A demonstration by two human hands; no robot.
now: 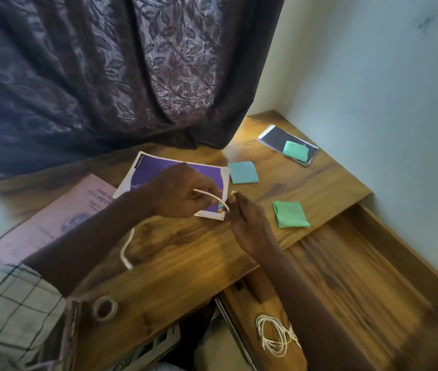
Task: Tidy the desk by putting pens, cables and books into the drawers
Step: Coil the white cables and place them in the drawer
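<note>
Over the wooden desk (185, 253), both the left hand (183, 192) and right hand (248, 226) pinch a thin white cable (213, 197), its tail looping near-left. That loose tail could snag the desk edge on its way to the open wooden drawer (271, 311) below.

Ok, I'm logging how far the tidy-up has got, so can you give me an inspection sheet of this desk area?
Surface: wooden desk, mostly bare at the front.
Job's things: purple-covered book, pink booklet, dark spiral notebook all on the desk.
Clutter: blue sticky note; green sticky note; another green one on the notebook.
Grippers: left hand and right hand both pinch the white cable.
Cables: coiled white cable lies in the open wooden drawer.
Surroundings: dark leaf-patterned curtain; pale wall.
</note>
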